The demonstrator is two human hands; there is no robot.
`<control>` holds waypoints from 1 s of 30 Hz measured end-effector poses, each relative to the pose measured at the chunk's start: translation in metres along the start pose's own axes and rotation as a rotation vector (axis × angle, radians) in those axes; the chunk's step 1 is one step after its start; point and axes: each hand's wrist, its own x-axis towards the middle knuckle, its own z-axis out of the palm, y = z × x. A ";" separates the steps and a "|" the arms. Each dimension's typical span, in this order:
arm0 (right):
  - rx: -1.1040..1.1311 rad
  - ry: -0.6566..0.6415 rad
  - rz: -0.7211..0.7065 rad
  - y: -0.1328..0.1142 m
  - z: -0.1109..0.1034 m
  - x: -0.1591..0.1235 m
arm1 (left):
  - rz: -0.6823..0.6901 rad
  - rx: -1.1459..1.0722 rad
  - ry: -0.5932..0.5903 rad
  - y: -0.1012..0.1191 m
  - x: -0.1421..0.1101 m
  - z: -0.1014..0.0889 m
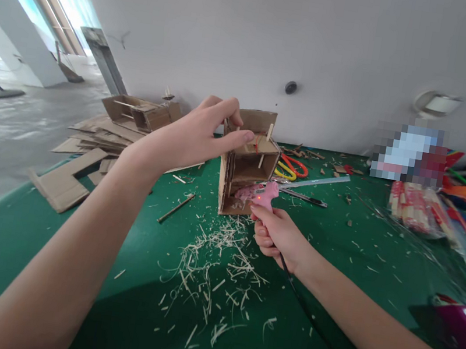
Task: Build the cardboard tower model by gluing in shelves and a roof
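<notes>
A small cardboard box structure [225, 188] with open compartments and thin wooden sticks stands upright on the green table. My left hand [211, 130] grips its top from the left, thumb across the upper panel. In my right hand [274, 234] is a pink hot glue gun [265, 196], its small light glowing orange. The gun's nozzle end points left into the lowest compartment; the tip itself is hard to make out. A clear glue stick [320, 182] extends behind the gun, and a black cord trails from its handle.
Pale wood shavings [221, 249] litter the green table [133, 300]. A thin stick [176, 208] and cardboard pieces [59, 179] lie left, near another cardboard box [145, 115]. Behind the gun are a utility knife [306, 198] and orange-handled scissors [298, 166]. Bagged sticks [413, 209] lie right.
</notes>
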 end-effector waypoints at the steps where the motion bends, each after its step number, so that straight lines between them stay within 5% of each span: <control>1: -0.005 0.000 0.001 -0.001 0.000 -0.002 | 0.002 -0.005 0.003 0.000 0.000 0.000; 30: -0.162 0.042 -0.037 -0.008 0.008 -0.012 | 0.015 0.014 -0.002 0.000 0.002 0.000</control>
